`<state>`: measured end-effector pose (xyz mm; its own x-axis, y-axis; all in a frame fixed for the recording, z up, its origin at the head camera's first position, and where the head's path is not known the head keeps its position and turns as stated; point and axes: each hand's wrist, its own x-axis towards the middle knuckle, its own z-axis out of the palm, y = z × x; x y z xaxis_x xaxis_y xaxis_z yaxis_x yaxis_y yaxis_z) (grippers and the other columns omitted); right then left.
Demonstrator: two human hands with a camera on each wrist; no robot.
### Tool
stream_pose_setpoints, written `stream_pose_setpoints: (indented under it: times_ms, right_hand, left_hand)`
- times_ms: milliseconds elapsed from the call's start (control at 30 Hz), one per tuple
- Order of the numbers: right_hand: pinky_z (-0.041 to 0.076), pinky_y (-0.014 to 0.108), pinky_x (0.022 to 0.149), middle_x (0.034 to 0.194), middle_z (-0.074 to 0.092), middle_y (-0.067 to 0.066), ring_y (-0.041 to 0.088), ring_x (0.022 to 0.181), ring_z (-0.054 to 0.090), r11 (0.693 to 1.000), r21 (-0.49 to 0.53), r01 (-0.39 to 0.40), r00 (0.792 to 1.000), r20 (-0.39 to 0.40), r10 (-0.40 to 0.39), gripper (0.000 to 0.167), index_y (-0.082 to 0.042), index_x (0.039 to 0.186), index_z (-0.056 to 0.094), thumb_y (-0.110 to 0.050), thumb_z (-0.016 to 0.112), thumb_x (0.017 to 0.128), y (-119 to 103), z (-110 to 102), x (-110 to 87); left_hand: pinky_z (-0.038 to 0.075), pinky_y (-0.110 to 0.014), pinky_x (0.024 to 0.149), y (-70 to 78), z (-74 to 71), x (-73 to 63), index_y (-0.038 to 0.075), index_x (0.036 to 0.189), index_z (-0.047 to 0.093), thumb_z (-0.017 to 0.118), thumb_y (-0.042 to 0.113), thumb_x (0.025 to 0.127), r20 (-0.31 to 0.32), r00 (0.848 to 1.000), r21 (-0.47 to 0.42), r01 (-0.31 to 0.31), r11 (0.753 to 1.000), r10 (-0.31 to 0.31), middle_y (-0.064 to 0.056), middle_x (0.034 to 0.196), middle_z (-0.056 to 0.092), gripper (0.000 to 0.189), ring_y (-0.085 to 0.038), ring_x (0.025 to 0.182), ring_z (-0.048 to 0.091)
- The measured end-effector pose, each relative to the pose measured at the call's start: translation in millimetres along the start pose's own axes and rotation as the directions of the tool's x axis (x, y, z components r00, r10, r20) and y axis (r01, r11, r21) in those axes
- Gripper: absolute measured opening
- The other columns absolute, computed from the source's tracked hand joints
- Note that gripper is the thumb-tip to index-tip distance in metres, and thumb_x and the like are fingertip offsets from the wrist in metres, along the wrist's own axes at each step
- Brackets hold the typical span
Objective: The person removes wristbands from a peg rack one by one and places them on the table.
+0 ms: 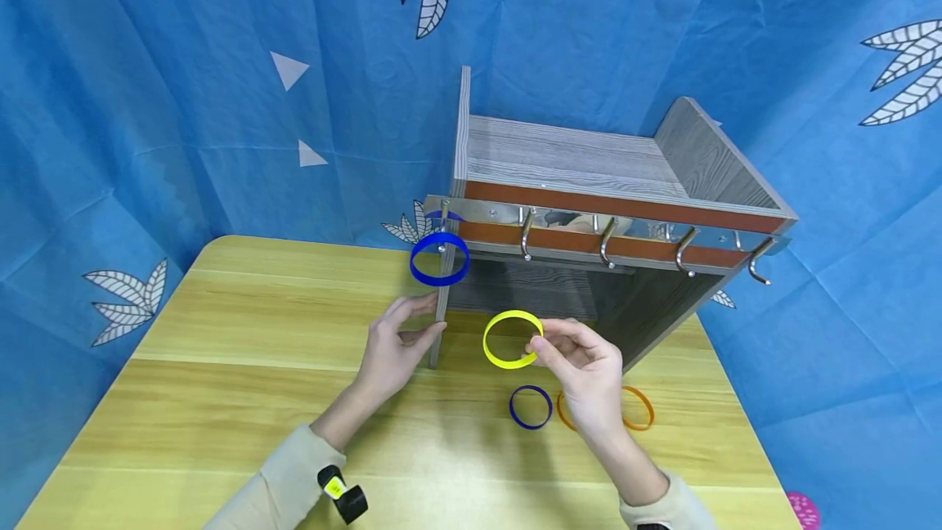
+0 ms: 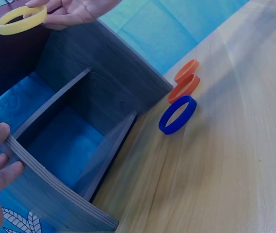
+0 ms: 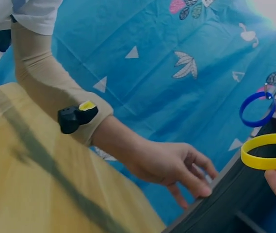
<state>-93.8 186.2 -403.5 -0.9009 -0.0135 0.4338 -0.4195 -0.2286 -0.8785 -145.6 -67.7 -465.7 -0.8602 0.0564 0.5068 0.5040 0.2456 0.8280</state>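
Observation:
My left hand point(image 1: 386, 346) grips the front edge of the left side panel point(image 1: 441, 317) of a grey wood-grain shelf unit, thumb on one face and fingers on the other. Between thumb and fingers, my right hand point(image 1: 594, 375) pinches a yellow silicone wristband point(image 1: 508, 364), held in the air before the unit's opening. Dangling from the leftmost metal hook is a blue wristband point(image 1: 436, 278). A second blue wristband point(image 2: 167, 130) lies on the table, with two orange wristbands beside it; the nearer orange wristband point(image 2: 194, 87) and the farther orange wristband point(image 2: 179, 76) show in the left wrist view.
Along the unit's front runs a metal rail with several curved hooks; one bare hook point(image 1: 527, 237) is right of the blue band. The unit stands on a light wooden table point(image 1: 243, 325). A blue patterned cloth point(image 1: 221, 105) hangs behind.

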Motion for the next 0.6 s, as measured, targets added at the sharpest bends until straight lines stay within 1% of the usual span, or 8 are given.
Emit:
stream_pose_setpoints:
  times_ms: [100, 167, 300, 400, 500, 600]
  right_hand:
    - [0.070, 0.028, 0.072, 0.093, 0.078, -0.001, 0.012, 0.080, 0.078, 1.000, 0.004, -0.020, 1.000, 0.005, 0.020, 0.030, 0.000, 0.109, 0.076, 0.021, 0.066, 0.090, 5.8, -0.5, -4.9]
    - [0.070, 0.026, 0.072, 0.093, 0.078, -0.003, 0.011, 0.080, 0.077, 0.999, -0.011, -0.050, 0.999, -0.002, 0.050, 0.031, -0.003, 0.108, 0.077, 0.020, 0.067, 0.090, 10.0, -0.9, -7.9]
    - [0.068, 0.022, 0.072, 0.093, 0.077, -0.004, 0.009, 0.080, 0.076, 0.992, -0.050, -0.112, 0.994, -0.020, 0.111, 0.027, 0.000, 0.107, 0.077, 0.019, 0.070, 0.088, 18.6, -2.5, -13.1]
    - [0.068, 0.023, 0.071, 0.092, 0.077, -0.006, 0.007, 0.079, 0.075, 0.979, -0.083, -0.184, 0.983, -0.031, 0.182, 0.024, -0.002, 0.106, 0.077, 0.015, 0.073, 0.089, 24.2, -4.2, -16.4]
    - [0.070, 0.026, 0.070, 0.091, 0.077, -0.006, 0.007, 0.077, 0.075, 0.960, -0.099, -0.261, 0.965, -0.037, 0.259, 0.022, -0.007, 0.106, 0.077, 0.010, 0.074, 0.091, 28.7, -6.4, -19.0]
    - [0.070, 0.027, 0.071, 0.090, 0.077, -0.006, 0.006, 0.077, 0.075, 0.942, -0.114, -0.317, 0.948, -0.041, 0.314, 0.021, -0.010, 0.105, 0.078, 0.007, 0.074, 0.092, 33.3, -8.5, -21.6]
  left_hand:
    - [0.071, -0.038, 0.078, 0.3, 0.0, 0.2, 0.003, 0.127, 0.072, 0.080, -0.001, 0.090, 0.000, 1.000, -0.004, 0.004, 1.000, -0.004, -0.017, 0.121, 0.073, 0.037, -0.039, 0.110, 0.074]
    - [0.071, -0.038, 0.078, -0.1, 0.0, 0.2, 0.003, 0.127, 0.072, 0.080, -0.001, 0.091, 0.000, 1.000, -0.006, 0.006, 1.000, -0.006, -0.017, 0.122, 0.073, 0.037, -0.041, 0.110, 0.074]
    - [0.071, -0.039, 0.078, 0.4, -0.2, 0.5, 0.003, 0.126, 0.071, 0.080, -0.002, 0.090, 0.003, 1.000, -0.013, 0.011, 1.000, -0.011, -0.017, 0.122, 0.073, 0.037, -0.043, 0.111, 0.073]
    - [0.071, -0.039, 0.078, 0.6, -0.2, 0.6, 0.003, 0.126, 0.071, 0.080, -0.002, 0.091, 0.003, 1.000, -0.016, 0.012, 1.000, -0.012, -0.017, 0.122, 0.072, 0.037, -0.043, 0.111, 0.073]
    - [0.071, -0.038, 0.078, 0.6, -0.2, 0.4, 0.003, 0.127, 0.071, 0.080, -0.001, 0.091, 0.002, 1.000, -0.018, 0.014, 1.000, -0.014, -0.017, 0.122, 0.072, 0.037, -0.044, 0.111, 0.072]
    - [0.071, -0.037, 0.079, 0.3, -0.1, -0.3, 0.003, 0.127, 0.071, 0.079, -0.001, 0.091, -0.002, 1.000, -0.018, 0.016, 1.000, -0.016, -0.017, 0.122, 0.072, 0.037, -0.044, 0.111, 0.072]
